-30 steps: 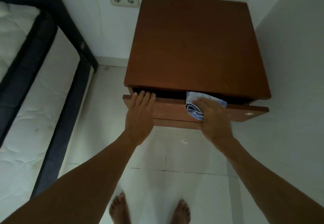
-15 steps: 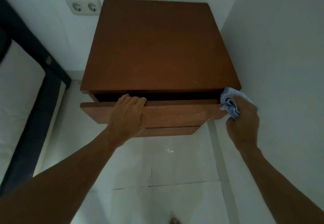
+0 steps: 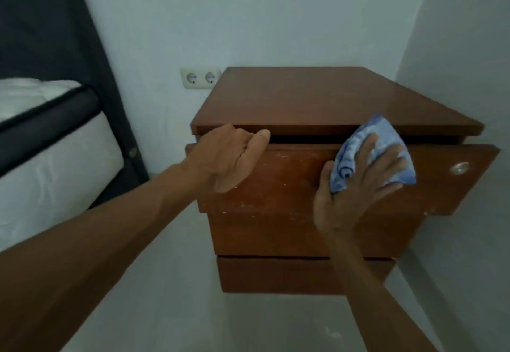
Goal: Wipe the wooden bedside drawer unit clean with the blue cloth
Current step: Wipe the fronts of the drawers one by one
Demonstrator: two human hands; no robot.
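Note:
The brown wooden bedside drawer unit [image 3: 317,98] stands in the corner, seen from low in front. Its top drawer [image 3: 292,180] is pulled out a little, with a round metal knob [image 3: 459,168] at its right end. My left hand [image 3: 229,158] grips the drawer's upper left edge, fingers hooked over it. My right hand [image 3: 356,186] presses the crumpled blue cloth [image 3: 372,142] flat against the drawer front, right of centre. Two lower drawer fronts below are shut.
A bed with a white mattress [image 3: 47,164] and dark frame [image 3: 82,56] stands to the left. A double wall socket [image 3: 200,78] sits beside the unit's back left corner. A white wall [image 3: 463,103] runs close along the unit's right side. Pale tiled floor [image 3: 220,318] lies below.
The view has dropped from above the unit to its front. My right hand with the cloth moved from the drawer's right end to its front face. My left hand kept hold of the drawer edge.

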